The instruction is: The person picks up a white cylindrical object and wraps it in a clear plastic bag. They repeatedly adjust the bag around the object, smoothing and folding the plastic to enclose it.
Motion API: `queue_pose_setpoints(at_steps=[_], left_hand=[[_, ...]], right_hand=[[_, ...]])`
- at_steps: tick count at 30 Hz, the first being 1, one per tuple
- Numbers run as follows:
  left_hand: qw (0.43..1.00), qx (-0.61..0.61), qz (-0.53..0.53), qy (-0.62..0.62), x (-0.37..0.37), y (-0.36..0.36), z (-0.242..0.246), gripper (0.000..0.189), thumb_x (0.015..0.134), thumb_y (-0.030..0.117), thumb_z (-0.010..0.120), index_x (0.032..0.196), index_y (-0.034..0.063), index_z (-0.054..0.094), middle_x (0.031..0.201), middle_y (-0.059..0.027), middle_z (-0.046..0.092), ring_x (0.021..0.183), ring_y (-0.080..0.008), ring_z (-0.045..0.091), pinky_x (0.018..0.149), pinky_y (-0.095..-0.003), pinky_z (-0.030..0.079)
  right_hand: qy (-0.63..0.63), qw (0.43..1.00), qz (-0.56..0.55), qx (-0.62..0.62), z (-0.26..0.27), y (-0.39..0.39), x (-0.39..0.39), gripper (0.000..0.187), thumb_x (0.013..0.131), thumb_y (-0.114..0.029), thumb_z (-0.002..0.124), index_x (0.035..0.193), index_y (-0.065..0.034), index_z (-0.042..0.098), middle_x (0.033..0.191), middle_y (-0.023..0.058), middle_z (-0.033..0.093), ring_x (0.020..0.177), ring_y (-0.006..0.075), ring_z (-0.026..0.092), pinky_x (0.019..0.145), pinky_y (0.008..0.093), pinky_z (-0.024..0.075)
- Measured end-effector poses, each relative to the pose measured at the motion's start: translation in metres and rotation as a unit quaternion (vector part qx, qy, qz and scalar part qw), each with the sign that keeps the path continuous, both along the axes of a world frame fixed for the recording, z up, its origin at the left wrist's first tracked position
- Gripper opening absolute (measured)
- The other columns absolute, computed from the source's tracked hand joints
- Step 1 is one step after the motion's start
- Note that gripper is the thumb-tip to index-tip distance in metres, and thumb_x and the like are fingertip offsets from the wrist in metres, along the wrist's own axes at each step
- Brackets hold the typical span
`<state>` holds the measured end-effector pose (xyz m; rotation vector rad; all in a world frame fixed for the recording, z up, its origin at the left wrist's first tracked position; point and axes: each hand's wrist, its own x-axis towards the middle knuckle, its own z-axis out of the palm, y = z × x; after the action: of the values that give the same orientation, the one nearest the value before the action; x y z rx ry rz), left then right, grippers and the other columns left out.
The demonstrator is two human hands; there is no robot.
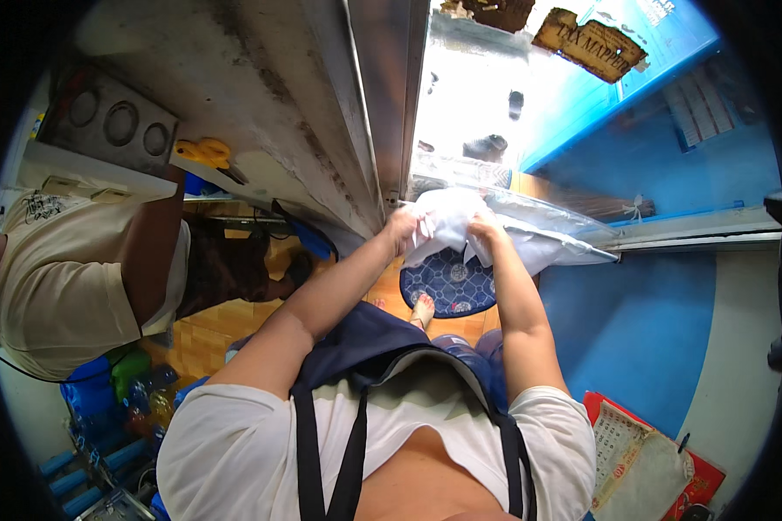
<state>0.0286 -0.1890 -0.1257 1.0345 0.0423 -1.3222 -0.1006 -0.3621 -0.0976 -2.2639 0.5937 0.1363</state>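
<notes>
A thin white fabric curtain [453, 208] is bunched up between my hands at the doorway. My left hand [403, 229] grips its left part, close to the door frame [397, 104]. On the other side my right hand [486, 225] has its fingers closed on the gathered fabric. To the right, the rest of the curtain hangs along a thin rod [580, 246] that reaches the right wall. Below the curtain, a round dark-blue patterned mat [453, 280] lies on the floor, with my foot [423, 309] at its edge.
A person [72, 293] in a light shirt is at the left, beyond the wall. Yellow-handled scissors [205, 154] hang on that wall near a three-ring panel [120, 124]. Large clear-blue bottles [463, 352] stand by my legs. A calendar [632, 456] hangs at lower right.
</notes>
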Motion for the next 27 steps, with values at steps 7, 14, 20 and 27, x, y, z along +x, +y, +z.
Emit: queue_pose_setpoints(at_steps=[7, 14, 20, 27], left_hand=[[0.981, 0.064, 0.168, 0.068, 0.002, -0.034, 0.020, 0.017, 0.093, 0.011, 0.049, 0.101, -0.0006, 0.059, 0.086, -0.0074, 0.064, 0.073, -0.0182, 0.064, 0.061, -0.0328, 0.053], [0.950, 0.180, 0.244, -0.076, 0.004, -0.036, -0.022, 0.013, 0.089, 0.006, 0.050, 0.094, -0.0012, 0.059, 0.082, -0.0094, 0.063, 0.062, -0.0173, 0.061, 0.048, -0.0299, 0.049], [0.890, 0.258, 0.245, -0.286, -0.029, -0.035, 0.008, 0.019, 0.087, 0.001, 0.045, 0.095, 0.0079, 0.060, 0.081, -0.0099, 0.063, 0.068, -0.0156, 0.061, 0.046, -0.0321, 0.047], [0.928, 0.186, -0.030, -0.320, -0.016, -0.049, -0.032, 0.038, 0.081, -0.007, 0.042, 0.110, 0.0053, 0.063, 0.086, -0.0053, 0.066, 0.071, -0.0134, 0.062, 0.057, -0.0252, 0.050]], right_hand=[[-0.151, 0.955, -0.246, -0.072, -0.030, 0.033, -0.056, 0.074, 0.067, -0.020, 0.065, 0.131, -0.0056, 0.030, 0.107, 0.0260, 0.063, 0.092, 0.0453, 0.062, 0.080, 0.0497, 0.0510], [0.005, 0.990, -0.103, -0.101, -0.039, 0.015, -0.030, 0.071, 0.062, -0.017, 0.072, 0.129, -0.0164, 0.047, 0.113, 0.0195, 0.063, 0.096, 0.0390, 0.064, 0.084, 0.0433, 0.0518], [0.189, 0.976, 0.089, -0.063, -0.027, -0.018, 0.015, 0.077, 0.056, -0.022, 0.079, 0.127, -0.0116, 0.053, 0.108, 0.0185, 0.066, 0.101, 0.0336, 0.064, 0.089, 0.0404, 0.0503], [-0.043, 0.975, -0.052, -0.210, -0.037, 0.021, -0.029, 0.058, 0.064, -0.015, 0.074, 0.120, -0.0112, 0.058, 0.120, 0.0165, 0.058, 0.104, 0.0344, 0.062, 0.083, 0.0417, 0.0529]])
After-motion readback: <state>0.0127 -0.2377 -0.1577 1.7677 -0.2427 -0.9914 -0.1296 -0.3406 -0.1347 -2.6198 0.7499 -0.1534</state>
